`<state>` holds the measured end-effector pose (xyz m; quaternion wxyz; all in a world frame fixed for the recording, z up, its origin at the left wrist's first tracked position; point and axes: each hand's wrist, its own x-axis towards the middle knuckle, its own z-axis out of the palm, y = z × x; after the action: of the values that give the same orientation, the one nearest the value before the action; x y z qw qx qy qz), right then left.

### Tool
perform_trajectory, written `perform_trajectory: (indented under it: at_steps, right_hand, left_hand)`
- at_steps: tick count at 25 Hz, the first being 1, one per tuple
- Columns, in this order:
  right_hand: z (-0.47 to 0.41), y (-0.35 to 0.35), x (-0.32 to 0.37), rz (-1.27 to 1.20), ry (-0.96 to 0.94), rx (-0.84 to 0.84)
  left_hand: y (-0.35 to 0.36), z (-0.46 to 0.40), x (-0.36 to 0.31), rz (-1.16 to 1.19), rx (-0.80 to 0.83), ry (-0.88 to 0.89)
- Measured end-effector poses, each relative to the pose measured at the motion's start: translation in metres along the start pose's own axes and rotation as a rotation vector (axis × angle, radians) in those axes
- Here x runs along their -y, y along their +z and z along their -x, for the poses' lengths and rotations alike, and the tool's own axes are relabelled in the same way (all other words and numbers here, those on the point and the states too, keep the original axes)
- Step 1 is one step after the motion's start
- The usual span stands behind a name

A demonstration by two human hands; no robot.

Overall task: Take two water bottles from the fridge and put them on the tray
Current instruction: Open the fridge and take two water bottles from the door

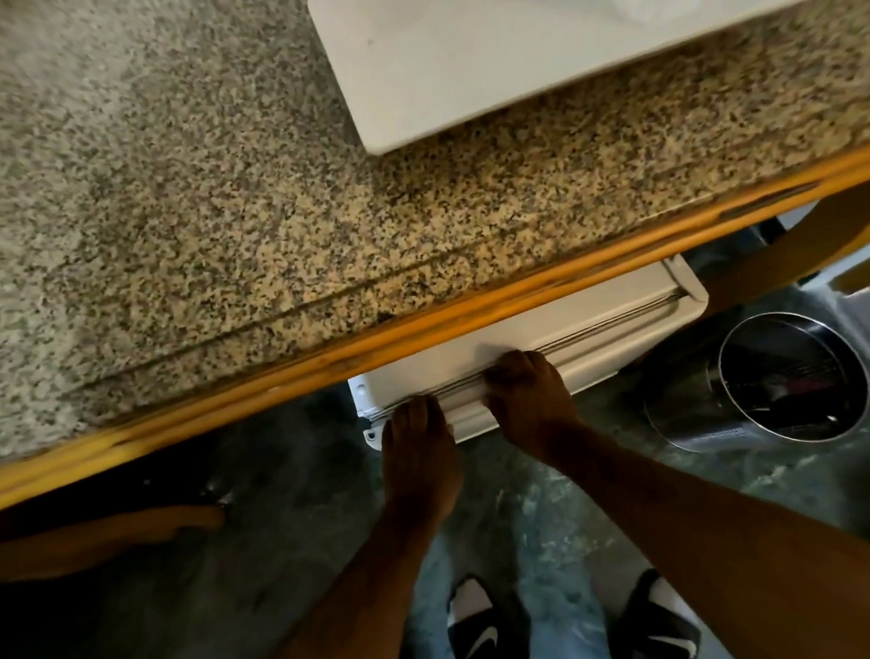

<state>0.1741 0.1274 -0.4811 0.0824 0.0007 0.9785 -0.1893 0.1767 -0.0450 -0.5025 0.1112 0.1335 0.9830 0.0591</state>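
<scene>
White fridge door's top edge under both hands.

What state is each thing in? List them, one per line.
Fridge door: under the counter, both hands on its top edge.
Left hand: gripping the door edge.
Right hand: gripping the door edge.
Tray: on the counter; something clear and blurred lies on it.
Metal bin: lidless, on the floor.

White swoosh logo on each of my black slides; dark print at tray corner too blurred, unreadable.
</scene>
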Motion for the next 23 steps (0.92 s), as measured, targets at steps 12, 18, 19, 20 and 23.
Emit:
perform_trajectory:
  at_steps: [12, 18, 19, 20, 23]
  right_hand:
    - [0.125, 0.022, -0.025, -0.102, 0.031, -0.179]
    - [0.197, 0.034, -0.051, -0.102, 0.249, -0.198]
    - [0.207, 0.035, -0.056, -0.092, 0.299, -0.185]
    - [0.215, 0.034, -0.061, -0.080, 0.352, -0.179]
    - [0.238, 0.035, -0.083, -0.054, 0.483, -0.225]
  left_hand:
    - [0.011, 0.075, -0.034, 0.086, -0.041, 0.112]
    - [0.015, 0.042, -0.077, 0.054, -0.056, 0.177]
    - [0.017, 0.036, -0.088, 0.051, -0.032, 0.199]
    - [0.021, 0.032, -0.100, 0.040, -0.003, 0.229]
    - [0.035, 0.020, -0.140, 0.006, 0.068, 0.346]
